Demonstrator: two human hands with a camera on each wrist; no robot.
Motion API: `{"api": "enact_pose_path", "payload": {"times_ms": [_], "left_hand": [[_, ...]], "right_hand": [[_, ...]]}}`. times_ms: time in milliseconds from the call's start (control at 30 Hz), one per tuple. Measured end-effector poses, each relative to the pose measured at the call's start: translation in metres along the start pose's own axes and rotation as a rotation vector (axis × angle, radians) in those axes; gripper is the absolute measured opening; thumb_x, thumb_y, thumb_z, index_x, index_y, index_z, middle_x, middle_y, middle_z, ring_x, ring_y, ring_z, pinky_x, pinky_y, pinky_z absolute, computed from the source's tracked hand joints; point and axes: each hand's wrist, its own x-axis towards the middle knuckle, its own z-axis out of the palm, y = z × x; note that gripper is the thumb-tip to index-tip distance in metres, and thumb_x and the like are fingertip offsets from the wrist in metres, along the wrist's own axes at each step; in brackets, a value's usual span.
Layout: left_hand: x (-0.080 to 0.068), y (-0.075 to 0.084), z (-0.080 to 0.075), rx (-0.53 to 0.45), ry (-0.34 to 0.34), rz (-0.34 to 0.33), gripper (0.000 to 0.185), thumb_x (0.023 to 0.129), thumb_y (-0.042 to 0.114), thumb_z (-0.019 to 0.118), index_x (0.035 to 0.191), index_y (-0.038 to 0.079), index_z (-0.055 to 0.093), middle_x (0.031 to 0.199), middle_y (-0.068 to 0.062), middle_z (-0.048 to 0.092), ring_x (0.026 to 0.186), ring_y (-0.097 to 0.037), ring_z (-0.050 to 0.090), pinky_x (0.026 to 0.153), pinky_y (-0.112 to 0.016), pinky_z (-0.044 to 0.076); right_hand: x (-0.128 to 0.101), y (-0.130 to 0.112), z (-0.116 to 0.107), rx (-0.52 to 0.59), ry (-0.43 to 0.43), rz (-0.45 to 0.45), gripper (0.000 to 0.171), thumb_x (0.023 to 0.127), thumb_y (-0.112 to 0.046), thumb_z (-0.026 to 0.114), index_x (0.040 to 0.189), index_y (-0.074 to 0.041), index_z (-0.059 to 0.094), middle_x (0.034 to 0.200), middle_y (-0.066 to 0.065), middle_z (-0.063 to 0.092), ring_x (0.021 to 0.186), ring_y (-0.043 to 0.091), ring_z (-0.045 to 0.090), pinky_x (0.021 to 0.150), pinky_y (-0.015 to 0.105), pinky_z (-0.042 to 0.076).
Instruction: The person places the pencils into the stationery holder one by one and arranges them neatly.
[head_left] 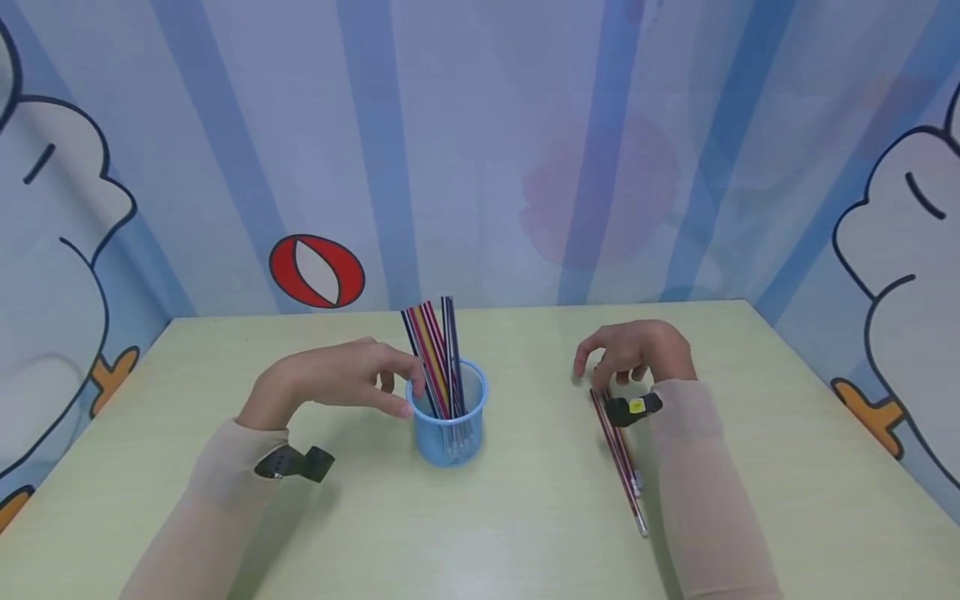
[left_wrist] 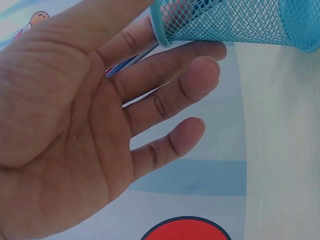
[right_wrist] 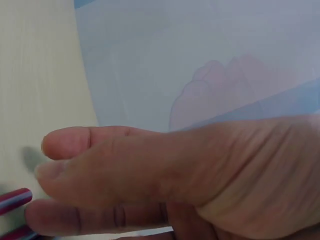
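Observation:
A light-blue mesh pen holder (head_left: 448, 442) stands upright, left of the table's middle. Several striped pencils (head_left: 435, 354) lean inside it. My left hand (head_left: 341, 375) holds its rim between thumb and index finger; in the left wrist view the other fingers of that hand (left_wrist: 100, 110) extend loosely beside the mesh holder (left_wrist: 235, 22). Over the upper ends of a few dark red striped pencils (head_left: 621, 467) on the table hovers my right hand (head_left: 626, 350), fingers loosely bent. The right wrist view shows a pencil end (right_wrist: 15, 201) close to its fingertips, with nothing gripped.
The pale wooden table (head_left: 525, 517) reaches back to a blue striped curtain (head_left: 480, 150) printed with a red oval (head_left: 288, 271). Printed white cloud-like figures flank both sides. A dark strap with a small device (head_left: 296, 462) is on each sleeve.

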Motion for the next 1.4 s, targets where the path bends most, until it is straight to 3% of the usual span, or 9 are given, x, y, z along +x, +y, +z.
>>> {"api": "enact_pose_path", "payload": {"times_ms": [200, 400, 733, 1000, 1167, 1333, 1400], "left_hand": [[0.001, -0.001, 0.000, 0.001, 0.000, 0.001, 0.023, 0.078, 0.039, 0.065, 0.098, 0.029, 0.057, 0.095, 0.016, 0.057, 0.084, -0.011, 0.054, 0.068, -0.030, 0.045], [0.001, -0.002, 0.000, 0.005, 0.001, 0.011, 0.024, 0.078, 0.040, 0.065, 0.098, 0.030, 0.057, 0.095, 0.016, 0.057, 0.083, -0.010, 0.054, 0.068, -0.030, 0.046], [0.001, -0.001, -0.001, 0.004, -0.003, 0.003, 0.027, 0.077, 0.043, 0.064, 0.099, 0.028, 0.058, 0.095, 0.016, 0.057, 0.084, -0.011, 0.054, 0.068, -0.030, 0.046], [0.001, -0.002, 0.000, 0.005, -0.004, 0.006, 0.022, 0.079, 0.038, 0.065, 0.098, 0.030, 0.057, 0.095, 0.015, 0.057, 0.084, -0.011, 0.054, 0.068, -0.030, 0.046], [0.001, -0.002, -0.001, 0.011, -0.001, 0.012, 0.022, 0.079, 0.038, 0.065, 0.097, 0.030, 0.057, 0.095, 0.015, 0.057, 0.084, -0.011, 0.055, 0.068, -0.030, 0.046], [0.001, -0.002, 0.000, 0.006, -0.004, 0.007, 0.023, 0.078, 0.040, 0.065, 0.098, 0.031, 0.057, 0.096, 0.015, 0.057, 0.084, -0.011, 0.055, 0.069, -0.030, 0.046], [0.000, -0.002, 0.000, 0.004, -0.005, 0.007, 0.024, 0.078, 0.041, 0.064, 0.098, 0.030, 0.057, 0.095, 0.015, 0.057, 0.084, -0.011, 0.055, 0.069, -0.029, 0.046]], "right_hand": [[0.006, -0.001, 0.009, -0.007, 0.015, 0.012, 0.027, 0.075, -0.008, 0.064, 0.100, -0.016, 0.062, 0.078, 0.006, 0.064, 0.050, 0.014, 0.038, 0.045, 0.026, 0.029], [0.012, -0.014, 0.023, 0.027, 0.070, 0.061, 0.026, 0.068, -0.003, 0.070, 0.092, -0.009, 0.061, 0.073, 0.008, 0.059, 0.055, 0.018, 0.052, 0.050, 0.030, 0.042], [0.018, -0.028, 0.029, -0.148, 0.115, 0.061, 0.015, 0.073, -0.006, 0.065, 0.086, -0.012, 0.062, 0.075, 0.005, 0.064, 0.054, 0.016, 0.051, 0.048, 0.028, 0.041], [0.028, -0.028, 0.021, -0.054, 0.029, -0.135, 0.022, 0.077, -0.010, 0.061, 0.098, -0.009, 0.057, 0.064, 0.002, 0.050, 0.046, 0.013, 0.030, 0.046, 0.029, 0.029], [0.029, -0.030, 0.015, 0.051, 0.005, -0.332, 0.025, 0.078, -0.006, 0.057, 0.101, -0.001, 0.051, 0.064, 0.008, 0.049, 0.044, 0.015, 0.027, 0.049, 0.034, 0.027], [0.025, -0.032, 0.010, 0.176, 0.002, -0.507, 0.020, 0.080, -0.007, 0.059, 0.097, -0.004, 0.049, 0.058, 0.005, 0.038, 0.045, 0.017, 0.026, 0.048, 0.031, 0.028], [0.021, -0.032, 0.007, 0.233, -0.005, -0.560, 0.020, 0.080, -0.008, 0.060, 0.096, -0.005, 0.048, 0.061, 0.005, 0.041, 0.047, 0.017, 0.028, 0.047, 0.029, 0.027]]}}
